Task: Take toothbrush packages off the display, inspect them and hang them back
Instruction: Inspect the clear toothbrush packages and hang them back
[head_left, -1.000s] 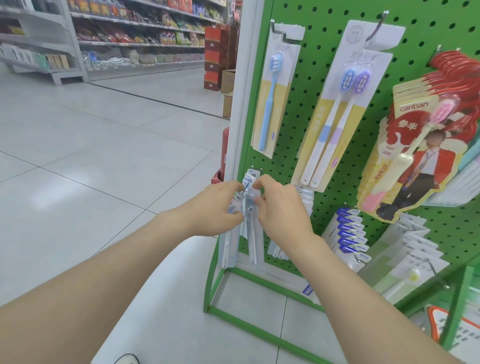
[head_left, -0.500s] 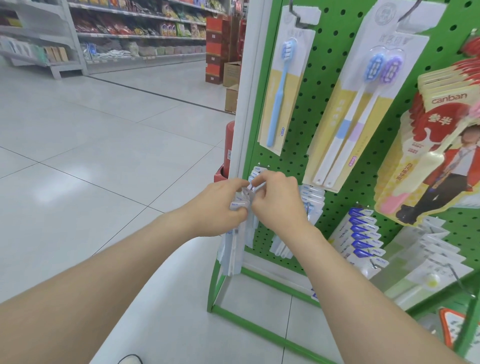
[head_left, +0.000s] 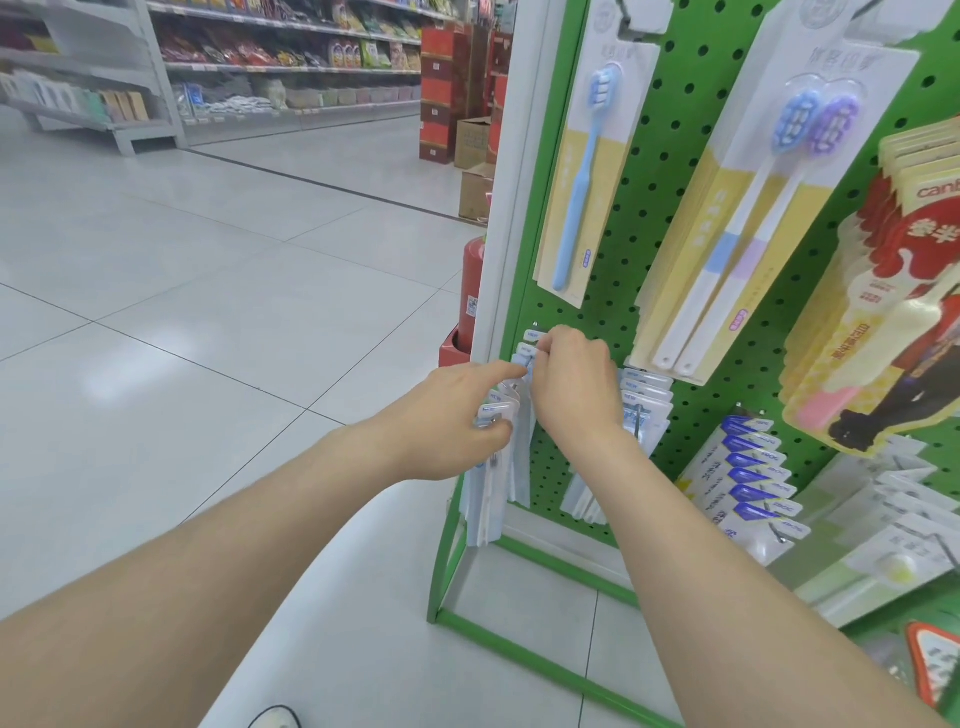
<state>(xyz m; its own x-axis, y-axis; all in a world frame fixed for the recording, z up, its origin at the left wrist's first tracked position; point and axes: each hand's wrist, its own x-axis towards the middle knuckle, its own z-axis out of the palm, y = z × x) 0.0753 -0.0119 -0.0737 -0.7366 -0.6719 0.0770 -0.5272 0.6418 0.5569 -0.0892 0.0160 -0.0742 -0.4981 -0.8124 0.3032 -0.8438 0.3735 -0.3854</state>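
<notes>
A green pegboard display fills the right half of the view. At its lower left corner a bunch of slim white and pale-blue toothbrush packages hangs from a hook. My left hand grips the front packages of that bunch near their tops, index finger stretched toward the hook. My right hand pinches the top tab of a package at the hook, against the board. The hook itself is hidden behind my fingers.
More packages hang on the board: a single blue toothbrush, a blue and purple pair, red and yellow "canban" packs, blue-labelled packs. A red fire extinguisher stands behind the display's white edge. Store shelves line the far aisle.
The view has shifted closer to the board. My left hand slid down to hold the front packages while my right hand moved up to the hook.
</notes>
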